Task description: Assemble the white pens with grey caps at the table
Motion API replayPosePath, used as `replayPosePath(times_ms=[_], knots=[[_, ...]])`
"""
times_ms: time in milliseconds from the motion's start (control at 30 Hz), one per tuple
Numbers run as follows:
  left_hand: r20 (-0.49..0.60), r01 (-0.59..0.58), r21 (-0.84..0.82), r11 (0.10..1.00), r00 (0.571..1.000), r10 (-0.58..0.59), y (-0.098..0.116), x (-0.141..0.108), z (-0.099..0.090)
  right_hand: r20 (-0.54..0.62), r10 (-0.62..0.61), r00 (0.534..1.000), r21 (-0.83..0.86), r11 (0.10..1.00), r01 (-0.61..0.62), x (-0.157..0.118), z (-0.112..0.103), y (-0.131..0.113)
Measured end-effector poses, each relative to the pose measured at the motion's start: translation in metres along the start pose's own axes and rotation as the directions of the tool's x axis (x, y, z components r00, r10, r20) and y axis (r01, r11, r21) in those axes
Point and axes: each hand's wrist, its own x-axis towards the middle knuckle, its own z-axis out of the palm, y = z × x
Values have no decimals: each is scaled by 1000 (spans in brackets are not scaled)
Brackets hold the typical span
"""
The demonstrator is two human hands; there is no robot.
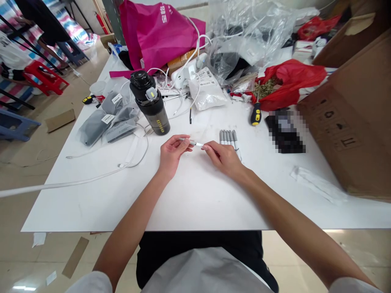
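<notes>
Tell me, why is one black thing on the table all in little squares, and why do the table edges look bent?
In the head view, the black thing right of the pens is pixelated, so its details cannot be told; the wide lens bows the table edges; the hands and the pen they hold stay fairly sharp.

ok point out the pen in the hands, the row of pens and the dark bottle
pen (192, 142), head view, on its grey barrel between both hands
row of pens (228, 137), head view, on the middle barrels
dark bottle (154, 112), head view, on its smoky body
</notes>
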Motion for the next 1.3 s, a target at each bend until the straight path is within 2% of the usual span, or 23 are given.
replayPosePath(times_ms=[100,267,467,600,833,1067,1133,1200,1300], knots=[[-57,-16,3,1000,998,16,0,-1,0,-17,-3,1000,-2,1000,3,0,0,0],[67,42,-49,998,997,-39,3,-2,1,-27,0,1000,-5,1000,0,0,0,0],[-37,69,-40,997,997,-70,-3,-1,3,7,-46,999,-28,999,47,1,-1,-2],[-31,95,-56,994,995,-96,-3,-4,7,5,-101,995,-49,994,102,1,1,-1],[78,64,-61,996,995,-59,-7,-4,6,-50,-99,994,-58,994,96,1,3,2],[36,29,-93,995,999,-26,-8,-8,13,7,-93,996,-49,994,93,1,1,-2],[-3,25,-119,993,1000,-26,-6,-9,15,7,-110,994,-91,990,110,4,-4,-1],[-46,13,-154,988,999,-21,-3,-8,14,-46,-109,993,-207,973,97,8,-13,5],[-80,-21,-223,975,997,3,2,-5,9,-183,-16,983,-435,898,-67,12,-32,20]])
